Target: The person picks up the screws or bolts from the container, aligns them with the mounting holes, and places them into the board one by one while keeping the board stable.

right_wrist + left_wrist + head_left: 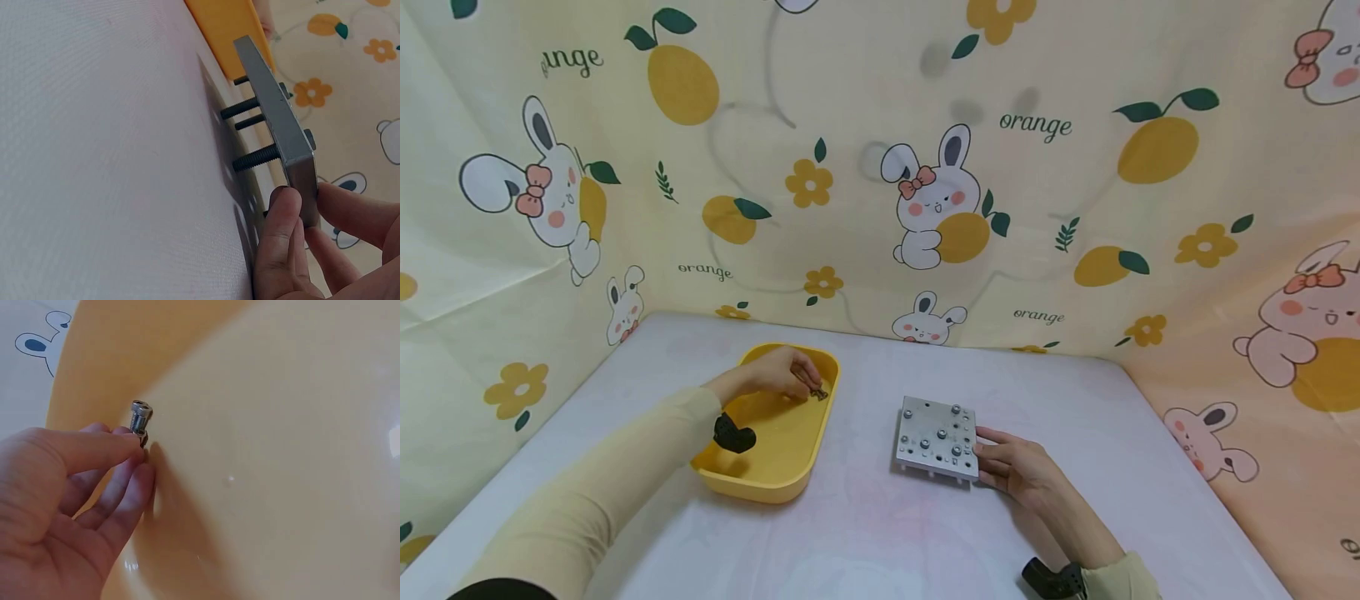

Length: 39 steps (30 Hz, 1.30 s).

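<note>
Inside the yellow tray (775,483), near its far right wall, my left hand (784,372) pinches a few small metal screws (140,415). Their socket heads stick up beyond the thumb and fingertips in the left wrist view; how many there are is hard to tell. My right hand (1018,468) grips the right edge of a square silver metal plate (925,454) between thumb and fingers. Several screws sit in the plate's holes, heads on top. Underneath, their threaded shanks (256,158) stick out, and the plate is held slightly off the table.
A white-covered table (865,533) lies under everything. The tray stands left of the plate with table surface between them. A printed curtain (850,83) with rabbits and oranges rises behind the table and at both sides. Each wrist wears a black camera (733,435).
</note>
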Each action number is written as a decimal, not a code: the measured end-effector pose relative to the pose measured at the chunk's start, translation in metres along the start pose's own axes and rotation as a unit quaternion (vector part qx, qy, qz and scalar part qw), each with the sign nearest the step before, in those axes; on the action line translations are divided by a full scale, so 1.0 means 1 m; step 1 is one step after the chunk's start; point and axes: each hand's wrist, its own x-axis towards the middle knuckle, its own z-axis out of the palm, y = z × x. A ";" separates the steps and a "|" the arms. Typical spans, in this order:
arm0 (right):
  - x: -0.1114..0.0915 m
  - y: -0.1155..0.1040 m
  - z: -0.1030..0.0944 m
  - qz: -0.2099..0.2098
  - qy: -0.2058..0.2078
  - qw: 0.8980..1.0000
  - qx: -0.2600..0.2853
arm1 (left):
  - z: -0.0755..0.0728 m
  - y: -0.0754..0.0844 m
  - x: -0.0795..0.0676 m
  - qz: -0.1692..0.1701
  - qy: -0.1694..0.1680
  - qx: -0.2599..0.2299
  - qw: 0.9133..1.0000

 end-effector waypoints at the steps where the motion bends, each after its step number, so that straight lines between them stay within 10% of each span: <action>1: 0.000 0.000 0.000 0.001 0.000 1.000 -0.001 | 0.000 0.000 0.000 0.000 -0.001 0.002 1.000; 18: 0.001 -0.001 0.000 0.007 0.006 1.000 0.003 | 0.004 0.010 -0.003 0.042 -0.093 0.069 0.992; 39: -0.001 -0.001 0.002 0.006 0.002 1.000 0.001 | -0.004 0.015 -0.011 0.115 -0.044 -0.004 0.992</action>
